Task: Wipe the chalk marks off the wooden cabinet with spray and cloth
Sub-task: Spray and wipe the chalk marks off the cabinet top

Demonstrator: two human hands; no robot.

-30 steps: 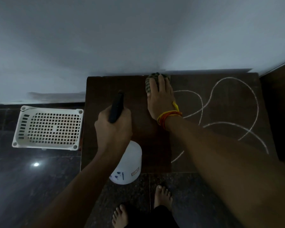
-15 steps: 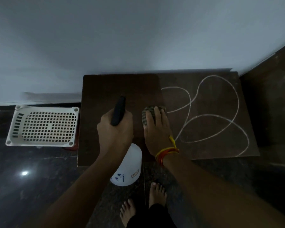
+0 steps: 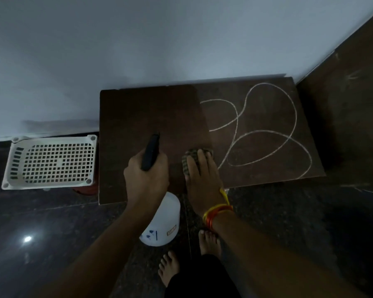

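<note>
The dark wooden cabinet top [image 3: 138, 112] stands against the white wall. Looping white chalk marks [image 3: 265, 134] cover its right half; the left half shows none. My left hand [image 3: 145, 179] grips a white spray bottle [image 3: 163, 224] by its black nozzle head [image 3: 150, 154], held over the cabinet's front edge. My right hand [image 3: 202, 181] presses flat on a folded checked cloth [image 3: 188, 160] near the front middle of the top, just left of the chalk loops. Most of the cloth is hidden under my fingers.
A white perforated plastic basket [image 3: 50, 162] sits on the dark stone floor to the left of the cabinet. A dark wooden panel [image 3: 349, 108] rises at the right. My bare feet [image 3: 209, 241] stand on the floor in front of the cabinet.
My right hand has drawn the cloth from the cabinet's back edge down toward the front edge. The left hand has kept the bottle in about the same place. The view shifted right.
</note>
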